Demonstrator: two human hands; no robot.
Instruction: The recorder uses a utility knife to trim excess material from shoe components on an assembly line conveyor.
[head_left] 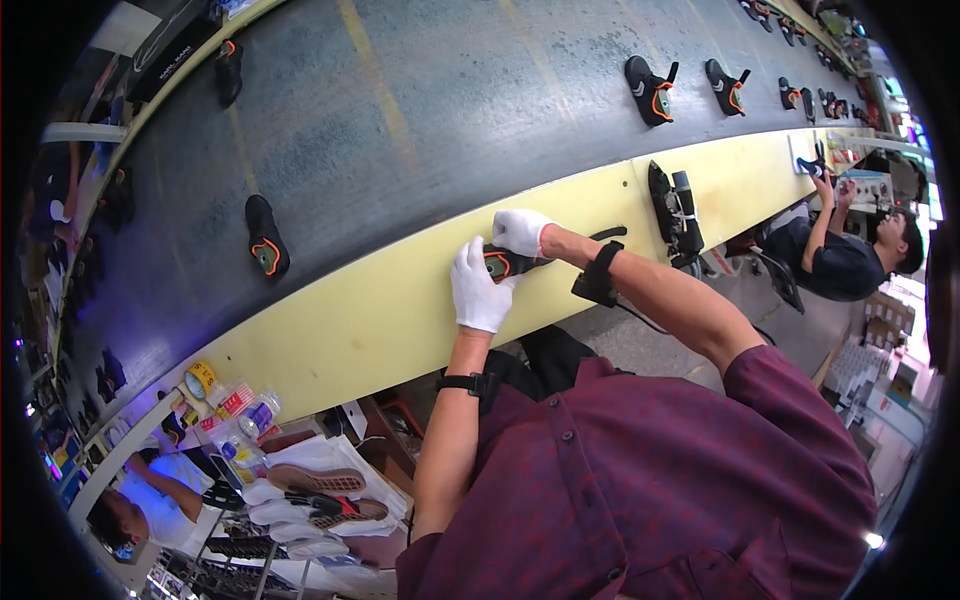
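A black shoe (505,264) with orange trim is gripped by the gloved left hand (480,290) and right hand (520,232) on the yellow table (380,320) edge.

Bright, even overhead light, soft sheen on the dark conveyor belt (420,110) toward 12 o'clock, small lamp glare at 4 o'clock, heavy fisheye bending and black vignette all round, rim detail soft.
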